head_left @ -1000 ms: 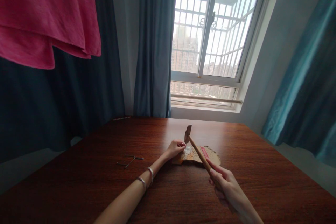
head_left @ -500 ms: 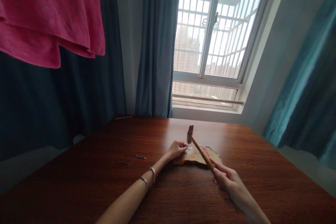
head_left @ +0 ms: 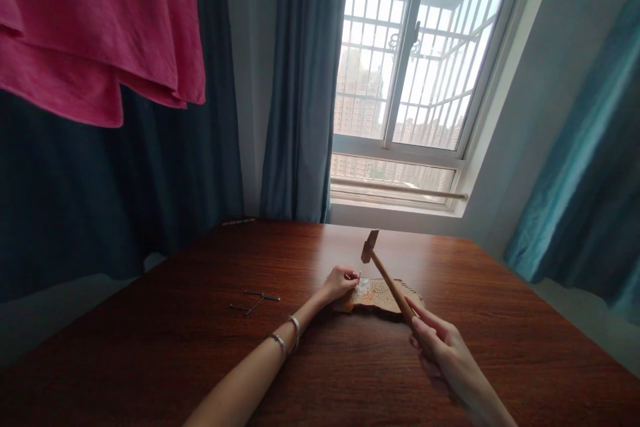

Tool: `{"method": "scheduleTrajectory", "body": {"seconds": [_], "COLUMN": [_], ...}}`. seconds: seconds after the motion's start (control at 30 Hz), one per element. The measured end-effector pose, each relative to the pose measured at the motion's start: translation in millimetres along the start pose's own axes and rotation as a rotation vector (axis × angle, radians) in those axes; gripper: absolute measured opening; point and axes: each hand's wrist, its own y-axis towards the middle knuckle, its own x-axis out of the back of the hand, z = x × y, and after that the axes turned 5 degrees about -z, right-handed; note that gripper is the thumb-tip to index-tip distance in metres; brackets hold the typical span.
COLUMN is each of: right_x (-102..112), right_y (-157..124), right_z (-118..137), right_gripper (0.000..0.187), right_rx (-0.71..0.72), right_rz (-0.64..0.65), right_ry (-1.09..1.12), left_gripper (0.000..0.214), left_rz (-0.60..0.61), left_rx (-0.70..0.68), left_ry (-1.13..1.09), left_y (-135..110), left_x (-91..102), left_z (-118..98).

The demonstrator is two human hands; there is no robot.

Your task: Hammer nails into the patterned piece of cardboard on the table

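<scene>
My right hand [head_left: 434, 335] is wrapped round the wooden handle of a hammer [head_left: 393, 283]. The hammer's head is raised above and to the right of a thin upright nail [head_left: 360, 275]. My left hand [head_left: 342, 282] pinches that nail near the left end of a flat piece of board [head_left: 384, 295], whose surface is covered with small dark holes or specks and a whitish patch. The board lies on the table, partly behind the hammer handle. Several loose nails [head_left: 256, 303] lie on the tabletop to the left of my left forearm.
The brown wooden table [head_left: 165, 347] stretches to the window wall. A pink cloth [head_left: 105, 33] hangs at upper left before dark blue curtains [head_left: 305, 80]. Behind the table is a barred window [head_left: 390, 147], with another blue curtain [head_left: 575, 167] at right.
The hammer head has lifted off the nail top and moved slightly up and right. My left hand stays pinched at the nail. The whole view has shifted a little.
</scene>
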Motion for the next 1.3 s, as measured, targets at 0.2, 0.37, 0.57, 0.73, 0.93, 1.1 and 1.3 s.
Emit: {"method": "scheduleTrajectory", "body": {"seconds": [0.2,0.37,0.57,0.73,0.93,1.1,1.3], "right_x": [0,-4,-8,-7,-8,-5,-7], "right_y": [-2,-3,-7,-6,-6,-5,-5], "right_z": [6,4,6,1,1,-2,-5], "right_gripper": [0.054,0.059,0.056,0.062,0.061,0.065,0.068], "right_rx": [-0.006,-0.049,0.017,-0.040,-0.006,-0.052,-0.044], "right_rz": [-0.037,0.002,-0.024,-0.021,-0.043,-0.046,-0.051], "right_ry": [0.037,0.052,0.057,0.036,0.016,-0.011,0.037], "left_gripper": [0.020,0.019,0.020,0.020,0.020,0.020,0.021], "left_rz": [0.003,-0.001,0.008,0.020,0.007,0.015,0.013], "left_rx": [0.002,0.017,0.047,0.047,0.061,0.041,0.044], "left_ry": [0.018,0.019,0.036,0.029,0.055,0.041,0.026], "left_y": [0,-1,-1,-1,-1,-1,-1], "left_x": [0.0,0.9,1.6,0.1,0.4,0.3,-0.4], "left_z": [0,-4,-4,-4,-5,-2,-2]}}
